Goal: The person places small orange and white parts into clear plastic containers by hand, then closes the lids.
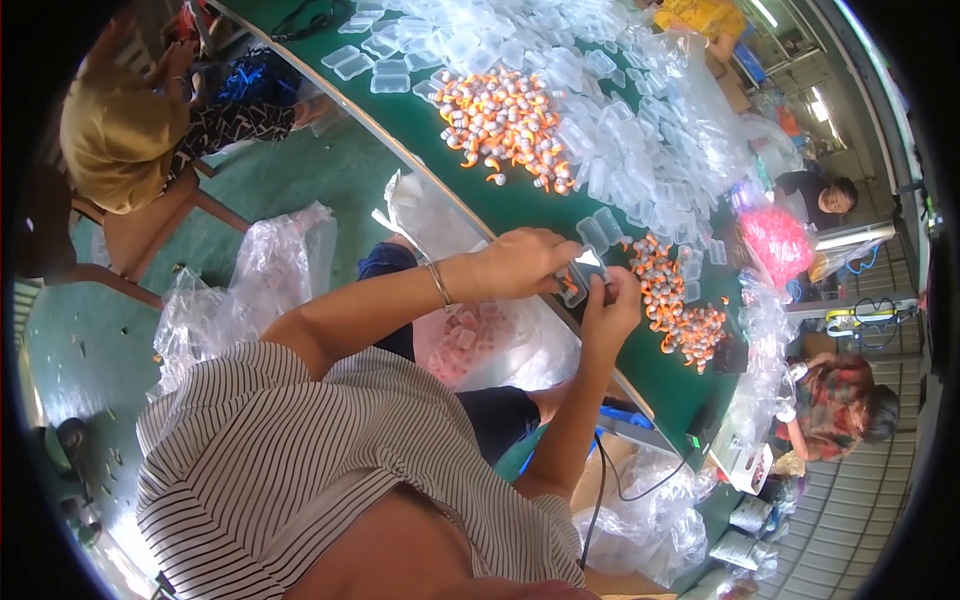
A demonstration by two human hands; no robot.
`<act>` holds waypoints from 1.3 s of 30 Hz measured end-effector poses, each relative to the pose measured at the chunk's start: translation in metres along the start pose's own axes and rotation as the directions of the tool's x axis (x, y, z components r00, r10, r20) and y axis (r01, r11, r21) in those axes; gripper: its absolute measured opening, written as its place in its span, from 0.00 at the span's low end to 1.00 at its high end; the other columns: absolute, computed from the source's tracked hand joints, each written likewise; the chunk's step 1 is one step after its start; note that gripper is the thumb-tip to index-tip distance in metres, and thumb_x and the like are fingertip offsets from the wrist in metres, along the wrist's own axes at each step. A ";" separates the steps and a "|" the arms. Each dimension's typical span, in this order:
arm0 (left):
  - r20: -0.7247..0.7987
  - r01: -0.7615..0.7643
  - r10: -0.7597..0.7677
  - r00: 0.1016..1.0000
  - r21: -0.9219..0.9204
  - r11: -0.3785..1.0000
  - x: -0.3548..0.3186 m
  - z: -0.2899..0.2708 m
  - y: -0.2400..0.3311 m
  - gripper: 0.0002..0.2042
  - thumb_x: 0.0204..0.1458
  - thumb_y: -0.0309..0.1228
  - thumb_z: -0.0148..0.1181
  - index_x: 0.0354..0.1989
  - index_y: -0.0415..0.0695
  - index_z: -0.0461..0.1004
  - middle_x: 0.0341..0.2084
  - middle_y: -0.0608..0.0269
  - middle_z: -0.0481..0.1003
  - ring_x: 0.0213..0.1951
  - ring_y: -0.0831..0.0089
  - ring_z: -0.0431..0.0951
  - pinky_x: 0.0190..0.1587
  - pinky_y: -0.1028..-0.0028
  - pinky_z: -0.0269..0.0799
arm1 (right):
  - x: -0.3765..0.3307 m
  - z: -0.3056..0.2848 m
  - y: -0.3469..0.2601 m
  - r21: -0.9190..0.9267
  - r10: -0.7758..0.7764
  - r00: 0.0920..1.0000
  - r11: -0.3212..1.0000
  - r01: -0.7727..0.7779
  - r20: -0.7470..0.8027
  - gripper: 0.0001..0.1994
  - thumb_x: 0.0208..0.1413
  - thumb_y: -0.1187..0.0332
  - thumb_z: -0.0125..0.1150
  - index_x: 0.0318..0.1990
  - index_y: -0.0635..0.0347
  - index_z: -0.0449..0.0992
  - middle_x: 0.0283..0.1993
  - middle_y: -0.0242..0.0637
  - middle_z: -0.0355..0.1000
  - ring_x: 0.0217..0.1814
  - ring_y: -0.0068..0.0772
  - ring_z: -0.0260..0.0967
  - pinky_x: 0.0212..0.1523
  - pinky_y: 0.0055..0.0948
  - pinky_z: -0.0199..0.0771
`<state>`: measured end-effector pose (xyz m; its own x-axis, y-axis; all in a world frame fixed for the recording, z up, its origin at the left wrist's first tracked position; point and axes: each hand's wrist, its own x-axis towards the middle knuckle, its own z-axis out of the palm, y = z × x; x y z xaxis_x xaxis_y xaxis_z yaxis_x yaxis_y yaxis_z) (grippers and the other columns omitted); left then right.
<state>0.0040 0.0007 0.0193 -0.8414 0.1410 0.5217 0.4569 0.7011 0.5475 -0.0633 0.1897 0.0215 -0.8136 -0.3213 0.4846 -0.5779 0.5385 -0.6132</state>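
Observation:
Both hands meet over the near edge of the green table (395, 125). A small clear plastic case (572, 290) is between them, its lid seemingly raised, with a bit of orange showing inside. My left hand (525, 262), a bracelet on its wrist, pinches the case from the left. My right hand (614, 302) closes its thumb and fingers on the right side. Just beyond the hands lies an open clear case (599, 230). Small grey-and-orange pieces form one pile (505, 125) farther left and another pile (665, 290) to the right.
A large heap of clear cases (640, 140) covers the far table. Below the near edge hangs a clear bag (540, 340) with pinkish contents. A pink bag (777, 245) stands at the right. Co-workers sit at the left (120, 140) and right (835, 410). A black cable (600, 480) hangs near my right arm.

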 end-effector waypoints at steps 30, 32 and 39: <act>0.041 -0.057 0.055 0.998 0.037 0.998 -0.039 -0.016 0.020 0.13 0.48 0.41 0.65 0.33 0.44 0.76 0.26 0.58 0.73 0.33 0.57 0.77 0.38 0.62 0.72 | 0.022 0.013 -0.003 -0.277 -0.333 0.923 0.884 0.377 0.195 0.15 0.53 0.69 0.61 0.49 0.55 0.75 0.48 0.39 0.72 0.53 0.47 0.65 0.53 0.42 0.62; -0.214 0.075 -0.045 0.976 0.133 0.988 -0.031 -0.030 0.002 0.10 0.45 0.34 0.66 0.34 0.44 0.76 0.29 0.57 0.73 0.35 0.56 0.77 0.39 0.62 0.72 | 0.018 0.014 -0.004 -0.251 -0.346 0.924 0.891 0.378 0.164 0.13 0.52 0.68 0.62 0.46 0.54 0.76 0.45 0.37 0.73 0.51 0.46 0.66 0.51 0.42 0.62; -0.372 0.309 -0.115 0.921 0.520 0.797 -0.015 -0.063 -0.056 0.08 0.46 0.26 0.62 0.36 0.45 0.76 0.34 0.59 0.74 0.38 0.61 0.77 0.40 0.64 0.74 | 0.023 0.003 -0.011 -0.092 -0.348 0.935 0.931 0.354 0.074 0.05 0.49 0.75 0.62 0.34 0.58 0.79 0.30 0.38 0.74 0.34 0.45 0.71 0.38 0.40 0.68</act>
<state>0.0090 -0.0847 0.0215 -0.7204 -0.2102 0.6610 -0.0458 0.9653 0.2570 -0.0758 0.1739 0.0379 -0.5643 -0.5456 0.6196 -0.8197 0.4594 -0.3420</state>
